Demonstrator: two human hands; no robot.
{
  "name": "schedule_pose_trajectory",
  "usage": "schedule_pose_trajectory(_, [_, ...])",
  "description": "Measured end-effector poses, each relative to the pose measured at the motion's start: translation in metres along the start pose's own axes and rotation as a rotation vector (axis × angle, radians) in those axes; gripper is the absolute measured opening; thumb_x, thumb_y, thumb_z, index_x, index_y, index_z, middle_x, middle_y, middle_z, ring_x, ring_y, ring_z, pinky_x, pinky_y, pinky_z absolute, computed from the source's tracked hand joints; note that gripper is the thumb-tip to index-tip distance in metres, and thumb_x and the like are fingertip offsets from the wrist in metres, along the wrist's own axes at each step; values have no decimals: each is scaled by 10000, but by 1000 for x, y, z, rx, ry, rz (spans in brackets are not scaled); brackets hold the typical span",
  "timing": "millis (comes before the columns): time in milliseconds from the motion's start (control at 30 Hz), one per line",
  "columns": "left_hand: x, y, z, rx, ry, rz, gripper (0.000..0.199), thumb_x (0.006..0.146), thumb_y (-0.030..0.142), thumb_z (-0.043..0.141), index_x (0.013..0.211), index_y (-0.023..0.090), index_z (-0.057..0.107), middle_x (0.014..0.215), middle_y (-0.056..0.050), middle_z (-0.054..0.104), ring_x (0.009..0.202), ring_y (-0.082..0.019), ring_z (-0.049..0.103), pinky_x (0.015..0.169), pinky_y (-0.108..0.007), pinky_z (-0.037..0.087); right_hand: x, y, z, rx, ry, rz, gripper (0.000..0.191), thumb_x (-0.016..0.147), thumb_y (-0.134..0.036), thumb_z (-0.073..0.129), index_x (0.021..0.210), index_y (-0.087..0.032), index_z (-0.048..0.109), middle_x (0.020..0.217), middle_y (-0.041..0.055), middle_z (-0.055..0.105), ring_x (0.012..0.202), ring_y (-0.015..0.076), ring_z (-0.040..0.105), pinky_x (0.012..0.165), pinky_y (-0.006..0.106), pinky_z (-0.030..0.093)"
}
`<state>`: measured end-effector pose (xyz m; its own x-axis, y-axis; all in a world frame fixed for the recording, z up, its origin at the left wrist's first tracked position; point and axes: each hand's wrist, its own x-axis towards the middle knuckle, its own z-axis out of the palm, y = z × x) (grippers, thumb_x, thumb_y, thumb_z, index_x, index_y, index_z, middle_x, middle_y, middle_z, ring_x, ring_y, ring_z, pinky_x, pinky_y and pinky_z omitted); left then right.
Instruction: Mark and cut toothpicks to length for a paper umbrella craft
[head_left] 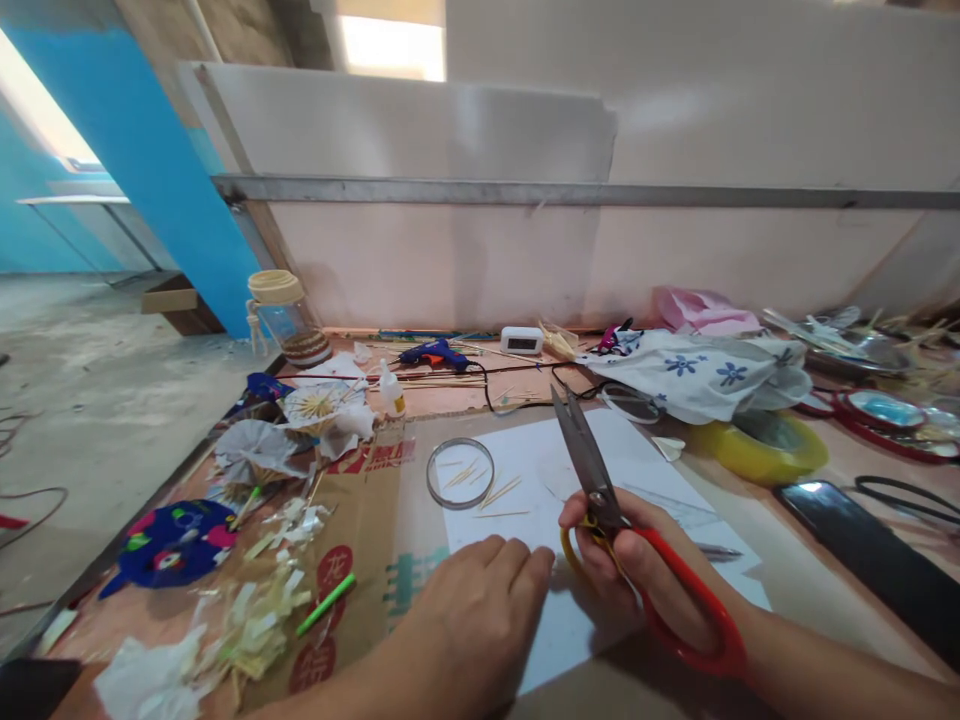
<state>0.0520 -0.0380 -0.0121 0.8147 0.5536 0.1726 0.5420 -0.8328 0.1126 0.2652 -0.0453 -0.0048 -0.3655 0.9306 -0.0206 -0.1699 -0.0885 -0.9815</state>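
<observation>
My right hand grips a pair of scissors with red and yellow handles. The blades point up and away from me, slightly parted at the tips. Beside it, my left hand is closed, knuckles up, over the edge of a white paper sheet; what its fingers hold, if anything, is hidden. Beyond the left hand, a clear ring-shaped dish or hoop lies partly on the sheet. Several toothpicks lie in and near it. A pen rests on the paper behind my right wrist.
Cardboard underlies the paper. A green stick, paper scraps and a blue fabric piece lie left. Farther back are a glue bottle, a glue gun and a jar. Yellow tape and a phone lie right.
</observation>
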Motion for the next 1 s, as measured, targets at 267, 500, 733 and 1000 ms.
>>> schedule_pose_trajectory(267, [6,4,-18,-41,-232,-36,258,884,112,503,1138,145,533,997,-113,666,829,-251,644,707,-395,592,0,1,-2,20,19,19,509,888,-641,567,1115,-186,560,625,-55,425,451,63,334,417,190,267])
schedule_pose_trajectory(500, [7,5,-22,-49,-280,-71,251,892,139,483,1138,160,532,989,-123,682,841,-256,664,716,-386,582,-1,2,-3,-29,18,29,519,884,-652,559,1102,-181,565,632,-44,431,464,76,351,418,197,283])
schedule_pose_trajectory(733, [9,6,-27,-140,-289,-197,274,830,113,501,1093,176,546,943,-109,715,795,-234,688,664,-313,534,1,2,-3,-50,-10,15,507,906,-638,535,1129,-183,550,652,-47,428,467,73,359,420,192,304])
schedule_pose_trajectory(1000, [7,-8,-68,-151,-255,-368,216,882,160,460,1006,208,630,799,-67,744,669,-220,692,526,-274,405,0,3,-3,-77,-55,-29,420,940,-564,536,1138,-193,551,644,-60,406,485,78,350,443,197,303])
